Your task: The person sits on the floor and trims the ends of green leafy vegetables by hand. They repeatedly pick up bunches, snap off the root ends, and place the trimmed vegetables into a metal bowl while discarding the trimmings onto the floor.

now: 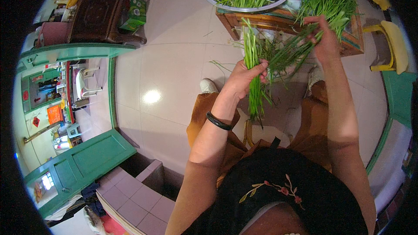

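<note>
My left hand (243, 76) grips an upright bundle of green leafy stalks (250, 47) that look like garlic chives. The pale ends point away from me and the darker tips hang toward my lap. To its right, my right hand (326, 44), slightly blurred, pinches a looser sheaf of thin stalks (294, 50) that slants down to the left. More stalks fill a wide metal basin (246, 8), and a large heap (329, 1) lies to the right of it. Wilted trimmings (266, 47) show below and between my hands; what holds them is partly hidden.
A wooden table (287, 21) with a glass-like top bears the basin and heap. A yellow chair (393, 47) stands at the right. My legs and shoes (208, 86) flank the floor before me. At left are a green door (94, 153), a dark wooden cabinet (94, 18) and a green box (133, 11).
</note>
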`<state>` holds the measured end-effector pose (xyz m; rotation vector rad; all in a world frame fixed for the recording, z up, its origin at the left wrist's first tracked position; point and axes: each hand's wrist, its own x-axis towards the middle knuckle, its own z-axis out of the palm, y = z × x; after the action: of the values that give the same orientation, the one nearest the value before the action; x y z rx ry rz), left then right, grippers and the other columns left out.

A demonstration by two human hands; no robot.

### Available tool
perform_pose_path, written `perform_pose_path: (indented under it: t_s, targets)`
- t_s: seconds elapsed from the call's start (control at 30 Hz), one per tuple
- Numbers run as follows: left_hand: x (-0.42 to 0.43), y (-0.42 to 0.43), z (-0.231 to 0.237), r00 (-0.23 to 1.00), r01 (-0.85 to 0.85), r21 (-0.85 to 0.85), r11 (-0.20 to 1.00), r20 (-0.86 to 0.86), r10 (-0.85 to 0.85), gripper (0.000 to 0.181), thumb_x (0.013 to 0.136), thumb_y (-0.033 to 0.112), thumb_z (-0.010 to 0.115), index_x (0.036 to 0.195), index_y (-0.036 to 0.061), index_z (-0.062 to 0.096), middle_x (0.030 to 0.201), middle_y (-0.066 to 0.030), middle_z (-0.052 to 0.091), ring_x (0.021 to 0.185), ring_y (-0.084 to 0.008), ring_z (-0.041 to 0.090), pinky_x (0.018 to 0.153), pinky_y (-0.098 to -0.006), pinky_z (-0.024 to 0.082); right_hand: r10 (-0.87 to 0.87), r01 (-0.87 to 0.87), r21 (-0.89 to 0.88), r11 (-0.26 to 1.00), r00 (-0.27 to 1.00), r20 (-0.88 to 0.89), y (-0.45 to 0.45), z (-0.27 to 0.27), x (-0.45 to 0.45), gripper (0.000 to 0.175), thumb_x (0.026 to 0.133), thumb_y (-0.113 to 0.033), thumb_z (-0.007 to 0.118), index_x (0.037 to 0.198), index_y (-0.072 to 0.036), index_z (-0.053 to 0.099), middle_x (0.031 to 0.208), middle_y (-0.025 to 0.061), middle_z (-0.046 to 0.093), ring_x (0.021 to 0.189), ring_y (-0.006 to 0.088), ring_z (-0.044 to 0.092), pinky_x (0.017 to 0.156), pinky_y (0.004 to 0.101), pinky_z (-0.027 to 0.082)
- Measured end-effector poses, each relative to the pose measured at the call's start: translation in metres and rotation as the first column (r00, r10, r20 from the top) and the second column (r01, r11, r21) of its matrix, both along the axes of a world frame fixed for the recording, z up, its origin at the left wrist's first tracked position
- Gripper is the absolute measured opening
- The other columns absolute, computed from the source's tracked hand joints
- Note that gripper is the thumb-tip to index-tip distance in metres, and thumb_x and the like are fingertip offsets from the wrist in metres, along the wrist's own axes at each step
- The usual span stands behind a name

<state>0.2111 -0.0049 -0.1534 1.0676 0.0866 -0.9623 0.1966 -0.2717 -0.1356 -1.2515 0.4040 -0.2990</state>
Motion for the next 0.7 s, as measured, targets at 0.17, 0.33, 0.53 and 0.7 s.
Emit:
perform_pose_path:
  t_s: [0.17,0.33,0.53,0.7]
  targets:
    - [0.008,0.013,0.004,0.994,-0.071,0.043,0.997,0.087,0.067,0.012,0.087,0.009,0.063,0.093,-0.0003,0.062,0.072,-0.0036,0.058,0.063,-0.0109,0.053,0.059,-0.0252,0.047,-0.093,0.058,0.163,0.985,0.972,0.218,-0.044,0.002,-0.010,0.041,0.101,-0.036,0.033,0.082,-0.007,0.056,0.090,0.0048,0.056,0.093,0.0188,0.050,0.079,0.0297,0.040]
    - [0.007,0.019,0.006,0.984,-0.155,-0.007,0.988,0.092,0.155,0.010,0.087,0.008,0.062,0.093,0.0002,0.061,0.071,-0.0034,0.058,0.064,-0.0106,0.053,0.059,-0.0250,0.046,0.031,-0.150,0.332,0.931,0.940,0.338,-0.054,0.014,-0.021,0.041,0.101,-0.034,0.029,0.076,-0.007,0.047,0.095,0.0132,0.056,0.119,0.0354,0.046,0.096,0.0398,0.041]
    - [0.008,0.018,-0.009,0.896,-0.421,-0.013,0.907,0.154,0.417,0.009,0.088,0.009,0.061,0.093,0.0016,0.059,0.071,-0.0033,0.057,0.061,-0.0104,0.050,0.056,-0.0249,0.044,-0.051,-0.090,0.430,0.898,0.950,0.307,-0.016,0.037,-0.025,0.041,0.100,-0.036,0.033,0.072,-0.008,0.042,0.074,0.0058,0.045,0.073,0.0193,0.047,0.065,0.0275,0.039]
    - [0.003,0.010,-0.013,0.761,-0.643,-0.045,0.765,0.073,0.644,0.006,0.089,0.006,0.059,0.092,0.0012,0.057,0.069,-0.0021,0.054,0.059,-0.0102,0.048,0.054,-0.0233,0.041,0.017,-0.174,0.305,0.936,0.890,0.457,0.036,0.080,-0.034,0.039,0.098,-0.037,0.039,0.069,-0.010,0.038,0.065,-0.0007,0.031,0.056,0.0111,0.026,0.050,0.0256,0.024]
